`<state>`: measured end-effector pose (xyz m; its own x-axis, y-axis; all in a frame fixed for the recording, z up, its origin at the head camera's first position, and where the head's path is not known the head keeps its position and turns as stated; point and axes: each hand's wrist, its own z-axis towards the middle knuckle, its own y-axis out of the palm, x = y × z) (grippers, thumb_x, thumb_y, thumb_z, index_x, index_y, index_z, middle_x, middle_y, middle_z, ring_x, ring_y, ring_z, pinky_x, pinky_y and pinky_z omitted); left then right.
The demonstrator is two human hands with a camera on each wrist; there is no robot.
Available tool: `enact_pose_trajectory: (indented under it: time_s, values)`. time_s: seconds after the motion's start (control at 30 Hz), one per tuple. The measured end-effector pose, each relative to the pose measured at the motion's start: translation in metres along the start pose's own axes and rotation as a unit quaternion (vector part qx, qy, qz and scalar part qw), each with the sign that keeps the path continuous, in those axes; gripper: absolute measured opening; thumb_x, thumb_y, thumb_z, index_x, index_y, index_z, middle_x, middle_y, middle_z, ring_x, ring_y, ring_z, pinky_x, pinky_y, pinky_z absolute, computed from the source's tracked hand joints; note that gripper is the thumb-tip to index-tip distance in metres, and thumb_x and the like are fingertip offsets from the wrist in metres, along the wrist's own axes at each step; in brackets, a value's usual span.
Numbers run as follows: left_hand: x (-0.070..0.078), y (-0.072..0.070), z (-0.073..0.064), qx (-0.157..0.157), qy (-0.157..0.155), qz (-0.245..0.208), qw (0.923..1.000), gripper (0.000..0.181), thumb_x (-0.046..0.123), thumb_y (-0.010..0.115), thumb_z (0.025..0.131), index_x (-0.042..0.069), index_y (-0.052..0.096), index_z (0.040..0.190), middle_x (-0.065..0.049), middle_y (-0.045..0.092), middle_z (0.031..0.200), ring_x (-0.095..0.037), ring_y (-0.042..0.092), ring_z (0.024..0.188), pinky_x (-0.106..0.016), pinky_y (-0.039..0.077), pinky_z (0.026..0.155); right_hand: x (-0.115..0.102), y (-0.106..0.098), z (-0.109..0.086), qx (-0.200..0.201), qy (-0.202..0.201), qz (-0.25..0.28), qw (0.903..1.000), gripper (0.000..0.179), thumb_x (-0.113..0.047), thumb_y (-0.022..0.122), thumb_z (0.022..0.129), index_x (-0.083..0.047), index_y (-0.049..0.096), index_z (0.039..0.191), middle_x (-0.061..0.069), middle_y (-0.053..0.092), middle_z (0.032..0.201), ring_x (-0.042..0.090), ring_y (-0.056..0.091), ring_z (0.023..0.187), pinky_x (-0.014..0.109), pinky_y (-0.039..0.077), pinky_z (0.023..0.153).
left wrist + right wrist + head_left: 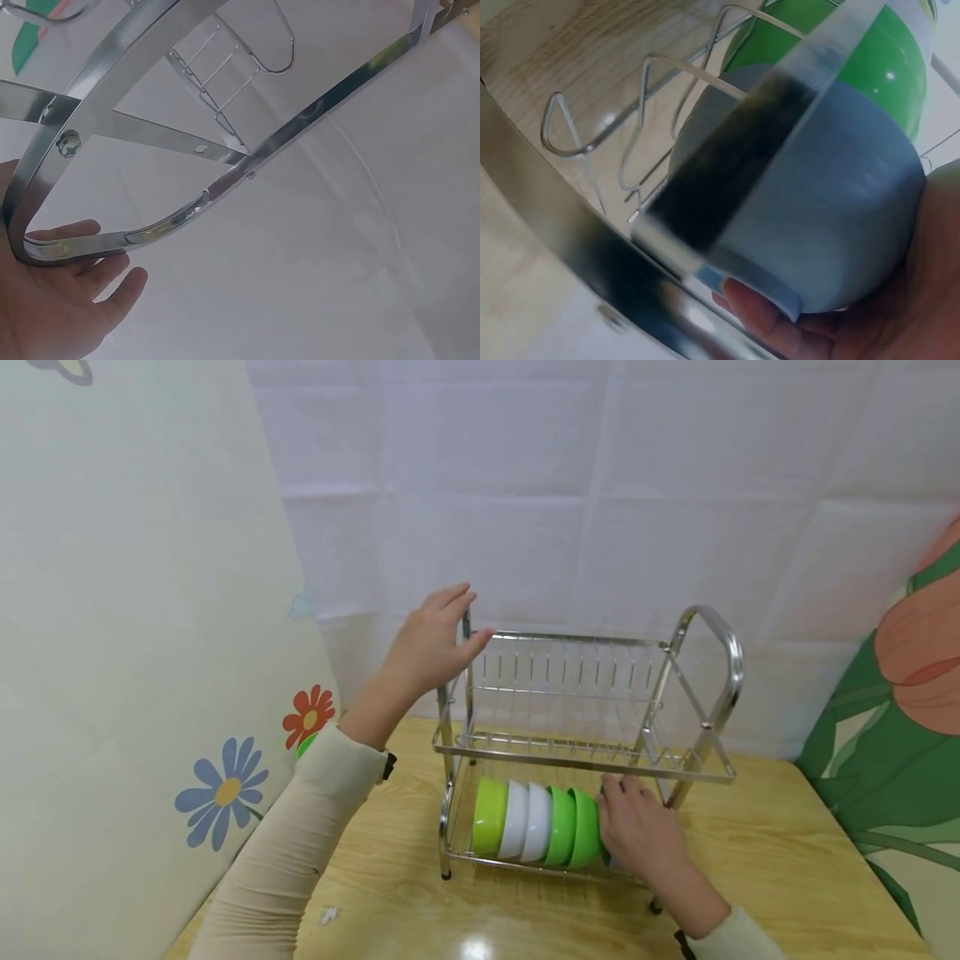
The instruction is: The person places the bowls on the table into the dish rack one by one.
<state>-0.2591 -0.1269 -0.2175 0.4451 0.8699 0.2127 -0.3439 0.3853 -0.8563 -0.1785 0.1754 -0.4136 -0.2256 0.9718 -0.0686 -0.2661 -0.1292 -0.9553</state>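
Observation:
A two-tier chrome dish rack stands on the table. My left hand rests on the rack's left handle, fingers stretched out and thumb spread. On the lower tier my right hand holds a grey-blue bowl at the right end of a row of bowls set on edge. Its fingertips curl at the bowl's foot in the right wrist view; in the head view the hand mostly hides this bowl. To its left stand two green bowls, two white bowls and a yellow-green bowl.
Wire dividers rise beside the grey-blue bowl. A flat metal bar of the rack crosses in front of it. The right handle arches above the upper tier. A small white scrap lies on the wood-look table. Behind hangs a creased white cloth.

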Motion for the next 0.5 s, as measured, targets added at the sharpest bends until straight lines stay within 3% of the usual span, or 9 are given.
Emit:
enact_pose_trajectory:
  time_s: [0.27, 0.43, 0.5]
  values:
    - [0.0064, 0.0035, -0.0006, -0.005, -0.006, -0.016, 0.9998, 0.065, 0.040, 0.047, 0.105, 0.002, 0.031, 0.155, -0.013, 0.028, 0.164, -0.028, 0.024, 0.153, -0.040, 0.022, 0.125, 0.0025, 0.0061, 0.0016, -0.005, 0.005, 0.028, 0.9996, 0.042, -0.032, 0.039, 0.107, -0.001, 0.057, 0.128, 0.023, 0.065, 0.109, 0.037, 0.066, 0.083, 0.047, 0.057, 0.062]
    - [0.0090, 0.0073, 0.0002, 0.013, -0.001, -0.020, 0.9997, 0.060, 0.033, 0.046, 0.106, 0.000, 0.034, 0.154, -0.015, 0.031, 0.162, -0.029, 0.027, 0.152, -0.041, 0.024, 0.125, 0.0023, 0.0073, 0.0037, -0.011, 0.013, 0.039, 0.9991, 0.043, -0.036, 0.038, 0.107, -0.002, 0.059, 0.125, 0.021, 0.066, 0.106, 0.036, 0.065, 0.083, 0.044, 0.054, 0.056]
    - [0.0097, 0.0083, 0.0006, 0.023, 0.003, -0.023, 0.9995, 0.058, 0.032, 0.046, 0.106, 0.000, 0.035, 0.153, -0.015, 0.033, 0.161, -0.029, 0.028, 0.151, -0.041, 0.024, 0.125, 0.0015, 0.0082, 0.0046, -0.015, 0.012, 0.037, 0.9991, 0.043, -0.037, 0.038, 0.107, -0.003, 0.059, 0.125, 0.020, 0.066, 0.108, 0.038, 0.066, 0.086, 0.050, 0.056, 0.065]
